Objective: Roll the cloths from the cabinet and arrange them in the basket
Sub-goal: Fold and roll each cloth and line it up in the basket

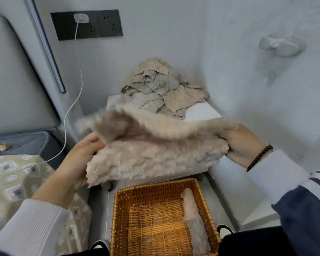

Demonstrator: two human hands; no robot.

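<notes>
I see the left hand [81, 154] and right hand [242, 145] holding a fluffy beige cloth [155, 152] by its ends, fingers curled around it, above the white cabinet [201, 112]. More cloths [161, 87] lie heaped there. One rolled cloth [195, 226] rests along the wicker basket [120, 218]'s right wall.

We find no text, label, brand, number or sign that can be read. The black socket panel [86, 24] on the far left wall carries only plug holes and a faint light mark near its lower edge, too small for us to tell whether it is lettering. The patterned cloth [17, 182] at near left shows repeated square motifs, not letters.
</notes>
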